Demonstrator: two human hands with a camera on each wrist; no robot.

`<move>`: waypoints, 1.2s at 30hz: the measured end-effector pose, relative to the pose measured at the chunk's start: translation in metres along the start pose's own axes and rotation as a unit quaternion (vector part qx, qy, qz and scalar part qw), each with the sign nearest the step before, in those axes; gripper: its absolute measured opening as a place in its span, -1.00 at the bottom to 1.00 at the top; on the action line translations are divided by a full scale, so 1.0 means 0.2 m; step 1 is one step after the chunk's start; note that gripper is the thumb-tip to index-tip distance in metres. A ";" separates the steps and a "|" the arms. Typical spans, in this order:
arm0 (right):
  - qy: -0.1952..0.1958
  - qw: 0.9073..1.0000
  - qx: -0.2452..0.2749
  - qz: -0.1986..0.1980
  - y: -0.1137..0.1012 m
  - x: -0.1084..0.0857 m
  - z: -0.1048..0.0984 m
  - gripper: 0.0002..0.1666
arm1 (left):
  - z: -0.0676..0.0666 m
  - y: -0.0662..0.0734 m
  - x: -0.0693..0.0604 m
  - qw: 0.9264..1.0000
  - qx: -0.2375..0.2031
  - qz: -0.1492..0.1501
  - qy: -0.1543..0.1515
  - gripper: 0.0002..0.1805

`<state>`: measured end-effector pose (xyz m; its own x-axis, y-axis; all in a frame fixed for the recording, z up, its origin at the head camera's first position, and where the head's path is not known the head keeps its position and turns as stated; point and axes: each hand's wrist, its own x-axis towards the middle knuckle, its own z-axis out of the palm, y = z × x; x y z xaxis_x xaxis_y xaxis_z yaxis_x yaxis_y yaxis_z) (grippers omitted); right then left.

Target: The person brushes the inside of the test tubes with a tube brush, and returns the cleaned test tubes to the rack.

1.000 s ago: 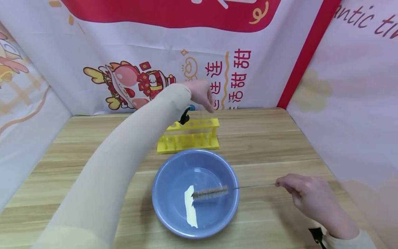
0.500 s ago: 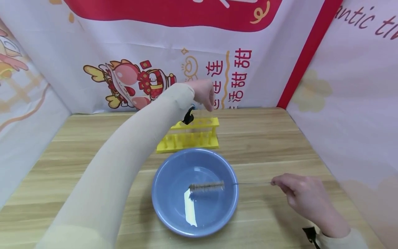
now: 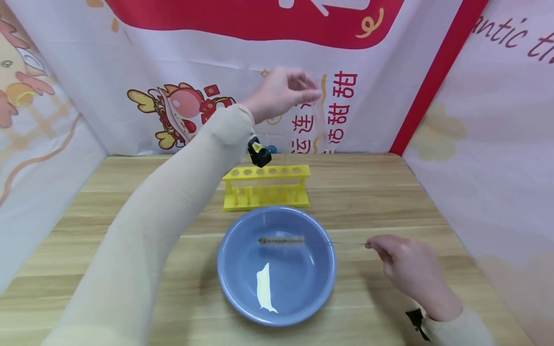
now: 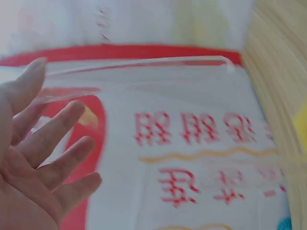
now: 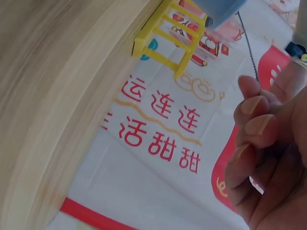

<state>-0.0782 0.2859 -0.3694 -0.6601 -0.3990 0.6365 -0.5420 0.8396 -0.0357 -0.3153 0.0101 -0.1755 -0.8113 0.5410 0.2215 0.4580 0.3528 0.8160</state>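
My left hand [image 3: 287, 91] is raised above and behind the rack, pinching a clear test tube [image 4: 192, 61] between thumb and fingertips. In the head view the tube is barely visible, pointing down from the fingers. Wire between its fingertips, my right hand [image 3: 409, 271] holds a test tube brush [image 3: 282, 240] at the right of the blue basin [image 3: 222, 269]. The bristled end lies over the inside of the basin, towards its far half. Beyond the basin stands a yellow test tube rack [image 3: 268, 175], partly behind the left wrist camera.
A wooden tabletop [image 3: 381, 206] carries the basin and rack. White printed cloth [image 3: 368, 125] walls the table at the back and both sides. My left sleeve [image 3: 169, 206] crosses over the table's left part.
My left hand has risen from just over the rack, lifting the test tube up. My right hand has shifted left and slightly away, carrying the brush towards the basin's far side.
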 end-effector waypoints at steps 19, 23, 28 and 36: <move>-0.029 0.995 -0.053 -0.083 -0.01 0.14 0.13 -0.59 | 0.02 0.01 -0.67 0.991 0.018 0.115 -0.066 -0.67; -0.012 0.993 -0.058 -0.104 -0.01 0.16 0.14 -0.57 | 0.01 -0.09 -0.83 0.982 0.135 0.080 -0.108 -0.62; 0.004 0.997 -0.033 -0.077 0.00 0.17 0.10 -0.67 | 0.00 -0.23 -1.04 0.967 0.186 0.025 -0.172 -0.57; 0.023 0.999 0.013 -0.026 0.09 0.11 -0.02 -0.68 | -0.01 -0.39 -1.27 0.953 0.264 0.051 -0.136 -0.40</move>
<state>-0.1000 0.2928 -0.3537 -0.6071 -0.4241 0.6720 -0.5884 0.8083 -0.0215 -0.1458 -0.1553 -0.2937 -0.6620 0.7452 0.0800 0.7065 0.5848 0.3985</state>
